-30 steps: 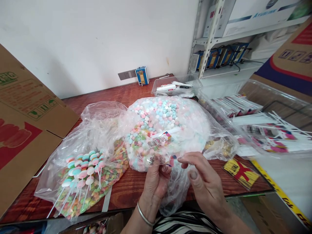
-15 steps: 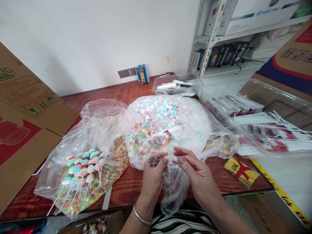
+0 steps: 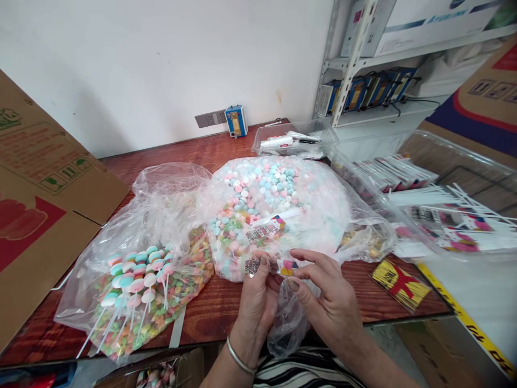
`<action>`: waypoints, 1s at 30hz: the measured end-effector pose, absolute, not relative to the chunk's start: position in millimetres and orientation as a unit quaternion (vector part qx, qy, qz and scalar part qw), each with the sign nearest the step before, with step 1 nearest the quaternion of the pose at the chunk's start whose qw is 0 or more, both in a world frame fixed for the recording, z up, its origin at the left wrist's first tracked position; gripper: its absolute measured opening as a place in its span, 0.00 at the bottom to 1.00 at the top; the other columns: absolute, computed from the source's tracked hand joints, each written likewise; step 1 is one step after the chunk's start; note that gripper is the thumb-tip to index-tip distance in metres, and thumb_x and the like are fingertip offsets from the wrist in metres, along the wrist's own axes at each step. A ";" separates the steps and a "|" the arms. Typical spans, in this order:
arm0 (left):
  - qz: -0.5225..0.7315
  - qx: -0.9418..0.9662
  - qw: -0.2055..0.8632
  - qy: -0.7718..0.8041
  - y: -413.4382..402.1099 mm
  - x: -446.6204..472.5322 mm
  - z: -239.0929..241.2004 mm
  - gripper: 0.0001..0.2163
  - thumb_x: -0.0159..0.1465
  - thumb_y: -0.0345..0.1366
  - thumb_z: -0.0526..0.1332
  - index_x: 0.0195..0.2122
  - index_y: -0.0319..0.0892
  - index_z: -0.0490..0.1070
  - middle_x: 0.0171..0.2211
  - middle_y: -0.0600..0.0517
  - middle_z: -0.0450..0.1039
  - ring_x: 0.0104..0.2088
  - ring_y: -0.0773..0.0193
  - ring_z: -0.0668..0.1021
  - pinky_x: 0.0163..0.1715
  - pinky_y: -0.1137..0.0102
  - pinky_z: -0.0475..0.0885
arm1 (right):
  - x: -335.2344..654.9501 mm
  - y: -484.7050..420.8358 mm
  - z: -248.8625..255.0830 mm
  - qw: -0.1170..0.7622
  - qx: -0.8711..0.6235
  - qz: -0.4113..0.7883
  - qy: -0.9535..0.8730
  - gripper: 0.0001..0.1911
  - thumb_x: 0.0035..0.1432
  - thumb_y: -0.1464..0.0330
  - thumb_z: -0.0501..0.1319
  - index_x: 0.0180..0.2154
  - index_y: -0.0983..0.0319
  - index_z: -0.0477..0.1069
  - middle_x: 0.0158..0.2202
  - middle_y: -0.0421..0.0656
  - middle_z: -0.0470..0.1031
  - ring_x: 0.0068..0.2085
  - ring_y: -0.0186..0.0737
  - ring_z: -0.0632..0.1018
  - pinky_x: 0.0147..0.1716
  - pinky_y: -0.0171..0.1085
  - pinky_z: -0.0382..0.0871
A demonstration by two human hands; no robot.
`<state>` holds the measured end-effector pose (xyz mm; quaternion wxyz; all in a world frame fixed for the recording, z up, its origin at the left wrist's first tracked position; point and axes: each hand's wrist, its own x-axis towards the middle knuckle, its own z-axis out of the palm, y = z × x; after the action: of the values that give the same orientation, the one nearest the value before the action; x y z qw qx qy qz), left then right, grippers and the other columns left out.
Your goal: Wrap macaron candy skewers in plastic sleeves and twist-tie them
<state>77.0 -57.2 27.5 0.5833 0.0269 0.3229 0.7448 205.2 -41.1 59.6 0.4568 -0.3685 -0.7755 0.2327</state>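
My left hand (image 3: 257, 302) pinches a small printed clear wrapper (image 3: 252, 266) between thumb and fingers, low over the table's front edge. At the wrapper's colourful right end, my right hand (image 3: 329, 299) has its thumb and middle finger closed, with the index finger raised above; the exact grip is partly hidden. Just beyond both hands lies a big clear bag of pastel candies (image 3: 278, 186). Another printed wrapper (image 3: 264, 229) and white sticks rest on that bag. To the left, candy lollipops (image 3: 139, 275) with white sticks lie on a bag of colourful ring candies (image 3: 161, 323).
A clear bin (image 3: 480, 151) at right holds printed wrappers and white sticks. A yellow bundle of twist ties (image 3: 399, 285) lies at front right. Cardboard boxes (image 3: 56, 188) flank the table. Farther back are a clear tray (image 3: 294, 129) and a small blue device (image 3: 236, 121).
My left hand has turned and moved slightly right, and the wrapper's colourful end now shows between my hands. My right hand has shifted slightly right, its fingers at that end.
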 end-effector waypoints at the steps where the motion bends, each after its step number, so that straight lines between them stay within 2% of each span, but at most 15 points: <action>1: 0.744 -0.001 0.588 0.318 -56.6 76.1 26.8 0.08 0.54 0.32 0.71 0.31 0.41 0.74 0.28 0.56 0.75 0.29 0.71 0.77 0.33 0.77 0.74 | 204.6 -42.1 60.7 0.461 -0.357 0.215 -0.784 0.03 0.62 0.67 0.62 0.37 0.60 0.73 0.48 0.49 0.73 0.51 0.48 0.73 0.49 0.49 0.64; 5: 0.730 -0.050 0.617 0.291 -55.8 72.9 25.2 0.07 0.57 0.31 0.69 0.36 0.40 0.75 0.32 0.52 0.78 0.32 0.68 0.80 0.36 0.75 0.76 | 201.0 -45.9 65.2 0.477 -0.324 0.179 -0.797 0.09 0.59 0.71 0.63 0.43 0.60 0.70 0.52 0.50 0.70 0.53 0.49 0.72 0.51 0.49 0.65; 8: 0.724 -0.056 0.635 0.263 -56.0 70.7 25.3 0.05 0.59 0.30 0.67 0.37 0.40 0.75 0.34 0.51 0.79 0.32 0.68 0.80 0.35 0.75 0.77 | 199.8 -48.7 69.0 0.491 -0.310 0.190 -0.792 0.10 0.60 0.72 0.61 0.45 0.60 0.69 0.53 0.50 0.68 0.54 0.49 0.71 0.52 0.50 0.66; 13: 0.735 -0.059 0.627 0.252 -62.8 61.2 36.7 0.06 0.56 0.28 0.70 0.33 0.40 0.74 0.28 0.54 0.76 0.26 0.71 0.77 0.30 0.76 0.75 | 202.3 -51.4 78.1 0.501 -0.297 0.232 -0.779 0.09 0.62 0.71 0.60 0.45 0.58 0.70 0.52 0.48 0.69 0.53 0.47 0.72 0.52 0.48 0.66; 18: 0.793 0.015 0.552 0.257 -96.9 20.1 63.4 0.11 0.51 0.33 0.74 0.27 0.39 0.71 0.27 0.56 0.71 0.26 0.72 0.74 0.27 0.77 0.72 | 181.5 -38.1 87.2 0.469 -0.297 0.259 -0.790 0.09 0.63 0.71 0.59 0.45 0.57 0.71 0.50 0.46 0.72 0.52 0.44 0.73 0.52 0.43 0.65; 20: 0.829 0.044 0.488 0.271 -122.8 -4.6 70.5 0.12 0.51 0.34 0.74 0.28 0.40 0.70 0.27 0.56 0.69 0.26 0.73 0.73 0.27 0.77 0.71 | 155.9 -34.8 91.5 0.427 -0.258 0.286 -0.818 0.08 0.63 0.70 0.58 0.45 0.57 0.70 0.46 0.45 0.74 0.49 0.43 0.74 0.49 0.41 0.66; 22: 0.865 0.062 0.410 0.282 -154.1 -29.9 72.8 0.12 0.51 0.34 0.73 0.29 0.41 0.70 0.27 0.57 0.68 0.26 0.73 0.71 0.26 0.77 0.69 | 121.8 -37.8 96.6 0.344 -0.214 0.327 -0.854 0.07 0.64 0.70 0.56 0.43 0.57 0.70 0.41 0.43 0.75 0.43 0.42 0.76 0.42 0.38 0.68; 26: 0.905 0.079 0.282 0.308 -215.3 -72.6 65.9 0.13 0.50 0.32 0.73 0.29 0.42 0.68 0.28 0.58 0.67 0.26 0.73 0.71 0.25 0.77 0.70 | 42.0 -53.0 101.0 0.159 -0.178 0.330 -0.913 0.08 0.63 0.71 0.55 0.33 0.60 0.70 0.33 0.41 0.76 0.35 0.39 0.76 0.32 0.34 0.64; 28: 0.914 0.071 0.241 0.317 -238.1 -85.8 59.8 0.13 0.50 0.33 0.73 0.29 0.42 0.68 0.28 0.58 0.67 0.27 0.73 0.71 0.26 0.77 0.70 | 4.0 -59.0 97.9 0.114 -0.188 0.287 -0.932 0.07 0.63 0.70 0.55 0.32 0.61 0.70 0.33 0.42 0.77 0.35 0.39 0.76 0.32 0.33 0.63; 30: 0.919 0.059 0.220 0.323 -253.7 -93.3 53.9 0.13 0.51 0.34 0.73 0.29 0.42 0.68 0.29 0.58 0.68 0.27 0.72 0.71 0.27 0.76 0.71 | -27.9 -63.9 93.4 0.106 -0.208 0.266 -0.935 0.08 0.63 0.70 0.55 0.34 0.63 0.72 0.34 0.47 0.77 0.35 0.42 0.77 0.33 0.35 0.64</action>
<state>-93.3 -253.7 53.9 0.2199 0.0588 0.3231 0.9186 -27.9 -63.9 93.4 0.1055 -0.2077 -0.9354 0.2659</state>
